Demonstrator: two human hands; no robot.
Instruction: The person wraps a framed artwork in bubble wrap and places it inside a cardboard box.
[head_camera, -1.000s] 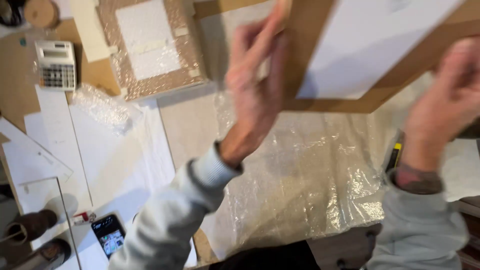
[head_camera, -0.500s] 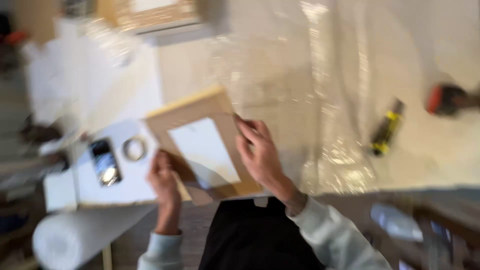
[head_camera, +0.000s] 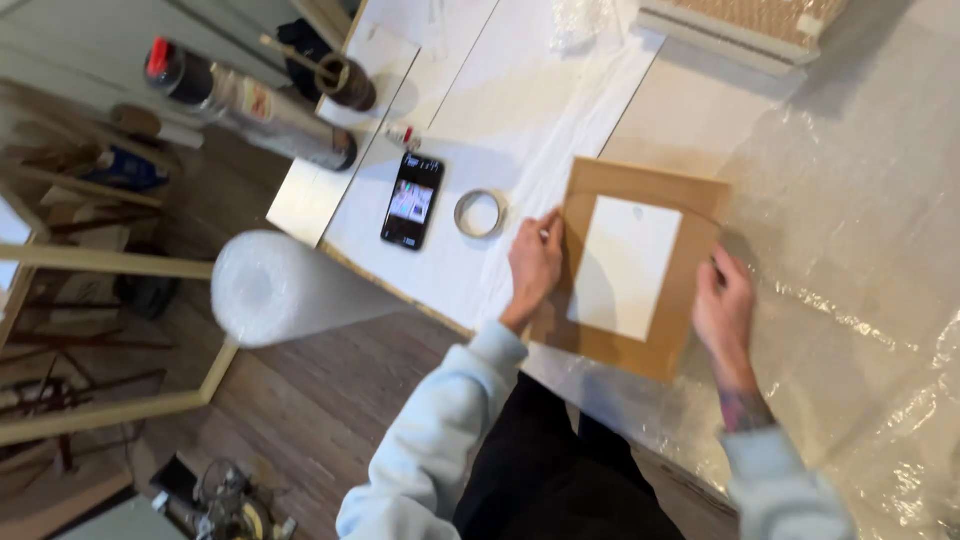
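Brown cardboard panel (head_camera: 690, 215), edges partly under both hands (head_camera: 536, 262).

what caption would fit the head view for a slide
Both hands, left hand and right hand, hold a brown cardboard panel with a white sheet over a plastic-covered table.

A person seen from above wears a pale blue sweatshirt with long, loose sleeves ending in ribbed cuffs, and black trousers or an apron over the lap. The left hand (head_camera: 535, 265) is bare, its cuff sitting at the wrist. The right hand (head_camera: 722, 305) is also bare; between it and the pushed-back right cuff, a dark, multicoloured tattoo shows on the wrist. No rings or watch can be made out.
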